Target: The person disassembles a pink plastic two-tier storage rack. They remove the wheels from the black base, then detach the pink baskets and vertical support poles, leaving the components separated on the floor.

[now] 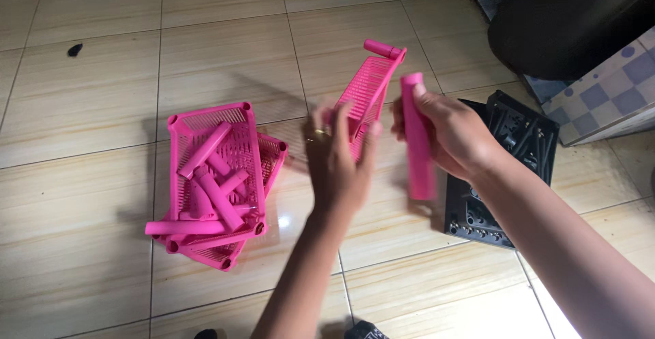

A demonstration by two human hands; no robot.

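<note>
My left hand (338,161) grips a pink plastic rack shelf (368,93), held tilted on edge above the floor, with one pink tube fitted at its far corner (383,48). My right hand (454,134) is closed around a loose pink tube (416,141), held upright just right of the shelf. To the left on the floor lies a stack of pink shelves (218,175) with several loose pink tubes (205,189) piled on top.
A black plastic shelf panel (508,168) lies on the tiled floor under my right hand. A dark rounded object (566,22) and a blue-checkered mat (607,93) are at the upper right. A small dark speck (75,49) lies far left.
</note>
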